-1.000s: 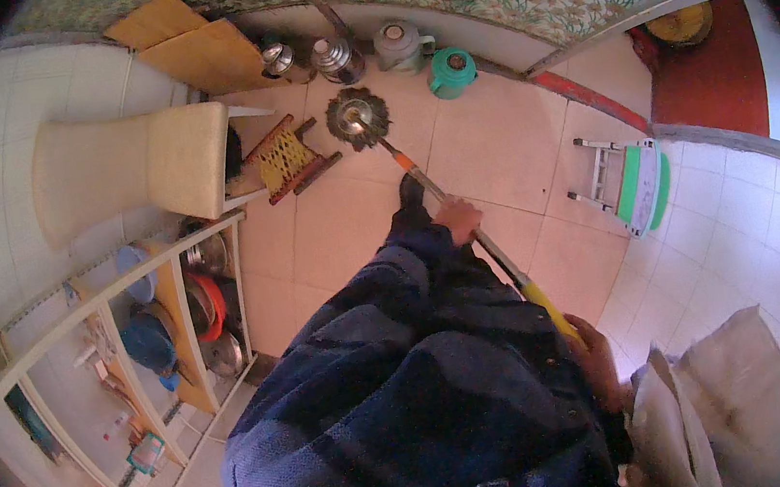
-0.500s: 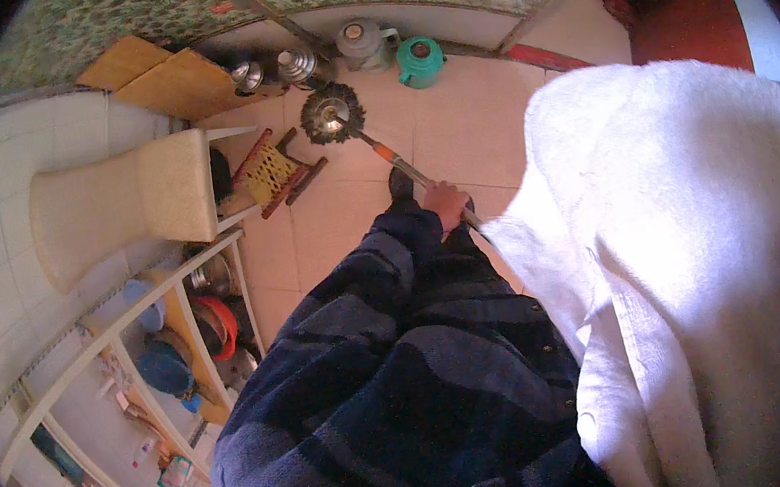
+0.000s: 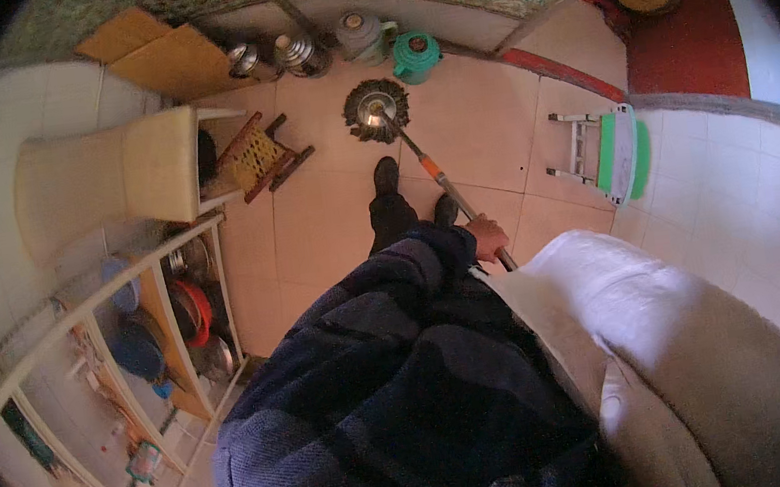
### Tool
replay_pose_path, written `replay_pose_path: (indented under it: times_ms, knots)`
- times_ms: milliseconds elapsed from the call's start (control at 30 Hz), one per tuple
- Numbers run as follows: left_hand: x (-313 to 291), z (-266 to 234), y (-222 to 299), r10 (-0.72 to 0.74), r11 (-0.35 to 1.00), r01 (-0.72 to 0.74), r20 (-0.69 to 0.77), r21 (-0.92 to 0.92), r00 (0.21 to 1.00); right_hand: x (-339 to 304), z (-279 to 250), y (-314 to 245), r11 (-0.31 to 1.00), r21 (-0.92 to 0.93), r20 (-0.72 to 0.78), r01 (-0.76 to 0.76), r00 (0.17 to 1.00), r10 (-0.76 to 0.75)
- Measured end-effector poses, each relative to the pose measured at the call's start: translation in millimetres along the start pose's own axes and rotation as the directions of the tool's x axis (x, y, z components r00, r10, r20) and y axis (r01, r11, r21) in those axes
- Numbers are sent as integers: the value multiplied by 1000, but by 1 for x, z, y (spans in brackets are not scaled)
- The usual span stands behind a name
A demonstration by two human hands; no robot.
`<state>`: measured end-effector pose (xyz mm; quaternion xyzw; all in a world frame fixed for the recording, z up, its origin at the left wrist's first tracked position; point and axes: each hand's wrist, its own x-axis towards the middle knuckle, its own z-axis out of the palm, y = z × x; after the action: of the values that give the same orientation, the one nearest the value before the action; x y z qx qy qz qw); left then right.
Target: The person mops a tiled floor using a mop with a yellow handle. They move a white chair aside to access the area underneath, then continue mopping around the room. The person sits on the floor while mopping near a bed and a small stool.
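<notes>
My left hand (image 3: pixel 487 237) comes out of a dark plaid sleeve (image 3: pixel 350 316) and wraps round the handle (image 3: pixel 465 203) of a spin mop. The handle is grey with an orange section. Its round mop head (image 3: pixel 377 111), a silver disc with dark fringe, lies on the tiled floor beyond my feet. Past my left hand, the handle's upper end goes out of sight behind bulky white cloth (image 3: pixel 692 323) on my right side. My right hand is hidden.
A low woven stool (image 3: pixel 255 158) and a cream chair (image 3: pixel 110 185) stand left, above a shelf rack (image 3: pixel 81 345) holding basins. Along the far wall are cardboard (image 3: pixel 157 53), metal kettles (image 3: pixel 299 57), a grey jug (image 3: pixel 363 37) and a teal one (image 3: pixel 416 55). A green-and-white folding stool (image 3: pixel 618 155) stands right.
The mop head has slid to the right across the floor, and my left hand has moved right and nearer. The white cloth has dropped lower, uncovering the green-and-white stool.
</notes>
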<state>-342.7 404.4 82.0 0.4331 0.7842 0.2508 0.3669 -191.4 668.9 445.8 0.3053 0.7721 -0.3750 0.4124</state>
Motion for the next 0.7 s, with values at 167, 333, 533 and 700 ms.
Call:
replay_pose_path:
  times_ms: [167, 333, 533, 700]
  knots:
    - [-15, 12, -22, -193, 974, 224, -430, 21, 882, 14, -25, 2, 999, -51, 26, 17, 1000, -16]
    - [-17, 9, -48, -423, 895, 427, -556, -132, 715, 31, -47, 0, 989, -134, 69, 68, 996, -59]
    - [-2, -1, -44, -512, 844, 516, -510, -148, 691, 43, -70, -4, 972, -205, 114, 119, 989, -97]
    - [0, -2, -28, -513, 840, 532, -486, -112, 708, 45, -79, -15, 964, -232, 132, 132, 986, -103]
